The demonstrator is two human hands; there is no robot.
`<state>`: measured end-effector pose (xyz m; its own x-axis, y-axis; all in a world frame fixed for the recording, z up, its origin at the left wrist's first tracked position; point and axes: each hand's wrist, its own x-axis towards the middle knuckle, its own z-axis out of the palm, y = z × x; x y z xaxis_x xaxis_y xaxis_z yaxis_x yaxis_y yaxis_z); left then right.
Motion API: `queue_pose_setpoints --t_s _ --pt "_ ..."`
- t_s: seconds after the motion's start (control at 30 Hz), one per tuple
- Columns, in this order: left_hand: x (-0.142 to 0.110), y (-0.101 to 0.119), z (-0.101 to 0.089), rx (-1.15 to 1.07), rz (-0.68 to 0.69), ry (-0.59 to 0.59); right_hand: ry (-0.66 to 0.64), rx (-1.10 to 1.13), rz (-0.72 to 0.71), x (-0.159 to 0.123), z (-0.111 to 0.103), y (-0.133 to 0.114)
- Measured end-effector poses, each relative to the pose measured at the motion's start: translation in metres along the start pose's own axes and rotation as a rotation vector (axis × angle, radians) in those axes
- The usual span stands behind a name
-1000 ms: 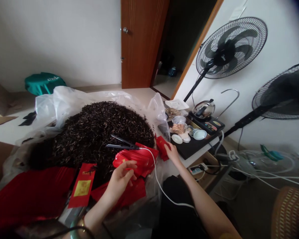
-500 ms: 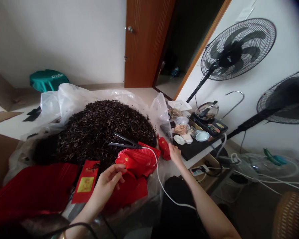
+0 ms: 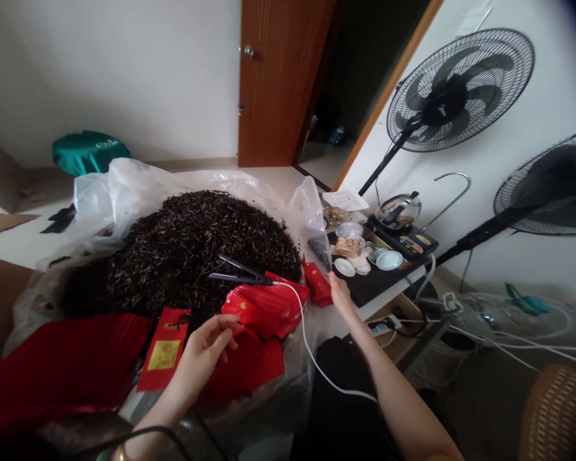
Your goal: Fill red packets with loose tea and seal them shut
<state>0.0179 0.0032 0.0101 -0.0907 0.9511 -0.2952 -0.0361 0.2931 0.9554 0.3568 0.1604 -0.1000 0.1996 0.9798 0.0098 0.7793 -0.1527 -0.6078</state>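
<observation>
My left hand (image 3: 210, 346) hovers by the stacked red packets (image 3: 264, 310), fingers loosely bent, thumb apart, holding nothing I can see. A dark hair straightener (image 3: 242, 276) with parted plates and a white cord lies on the stack, over a big heap of dark dried tea leaves (image 3: 201, 237). My right hand (image 3: 340, 293) has its fingers closed at the edge of the clear plastic bag (image 3: 308, 198), beside a filled red packet (image 3: 318, 283). Left of my left hand lies a red packet with a yellow label (image 3: 163, 355), a few leaves on its top end.
More red packets (image 3: 62, 371) spread at the lower left. On the right, a side table (image 3: 362, 291) carries small bowls (image 3: 390, 259), a glass kettle (image 3: 396, 211) and its base. Two standing fans (image 3: 461, 93) lean in at the right; a woven stool (image 3: 557, 416) is at lower right.
My right hand has let go of the filled red packet and moved to the bag's edge. My left hand has drawn left and slightly down, away from the stack's middle.
</observation>
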Motion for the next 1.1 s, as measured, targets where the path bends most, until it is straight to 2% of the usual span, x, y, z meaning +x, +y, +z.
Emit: queue_pose_setpoints --t_s 0.23,0.4,0.5,0.6,0.63,0.7,0.77,0.83,0.93,1.1 --pt "0.001 -0.005 -0.003 0.007 0.033 0.000 0.051 0.060 0.048 -0.007 -0.009 -0.005" --pt "0.002 0.001 -0.012 0.124 0.096 0.013 0.099 0.128 -0.007 -0.011 -0.024 -0.017" --pt "0.004 0.005 -0.024 0.287 0.221 0.052 0.126 0.167 -0.092 -0.016 -0.043 -0.040" --pt "0.008 0.009 -0.039 0.516 0.346 0.075 0.117 0.193 -0.210 -0.033 -0.059 -0.083" --pt "0.009 0.011 -0.044 0.594 0.378 0.076 0.077 0.197 -0.286 -0.043 -0.060 -0.101" --pt "0.011 0.012 -0.052 0.711 0.423 0.080 -0.057 0.179 -0.456 -0.069 -0.056 -0.138" --pt "0.011 0.011 -0.057 0.759 0.436 0.084 -0.197 0.120 -0.618 -0.098 -0.041 -0.171" --pt "0.009 0.009 -0.060 0.771 0.429 0.069 -0.219 -0.136 -0.803 -0.123 -0.022 -0.193" --pt "0.006 0.004 -0.060 0.780 0.411 0.029 -0.147 -0.399 -0.877 -0.144 0.006 -0.201" --pt "0.004 0.000 -0.056 0.812 0.396 0.000 -0.056 -0.454 -0.835 -0.147 0.035 -0.188"
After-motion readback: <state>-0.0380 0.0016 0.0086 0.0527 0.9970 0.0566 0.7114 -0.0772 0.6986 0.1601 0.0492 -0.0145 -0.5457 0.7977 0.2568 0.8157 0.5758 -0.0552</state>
